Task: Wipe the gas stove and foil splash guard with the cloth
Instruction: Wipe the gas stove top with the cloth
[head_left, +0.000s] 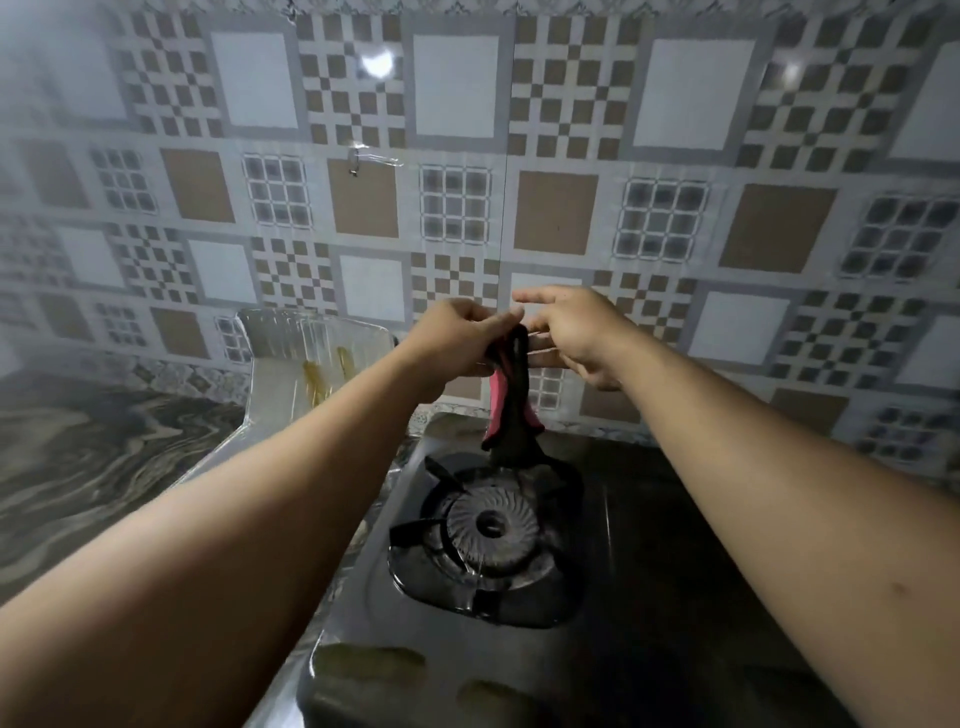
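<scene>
A dark gas stove (649, 545) with a round black burner (488, 525) lies below my arms. Above its back edge both hands hold a black and pink cloth (511, 400), which hangs down in a twisted strip and touches the burner's pan support. My left hand (457, 338) is closed around the cloth's top. My right hand (571, 332) pinches the same top end with some fingers spread. The foil splash guard (311, 358) stands to the left of the stove, shiny, with yellowish streaks on it.
A patterned tile wall (571, 156) rises behind the stove. A marbled grey countertop (93, 467) runs to the left of the guard. A small clear hook (358, 158) is stuck on the wall.
</scene>
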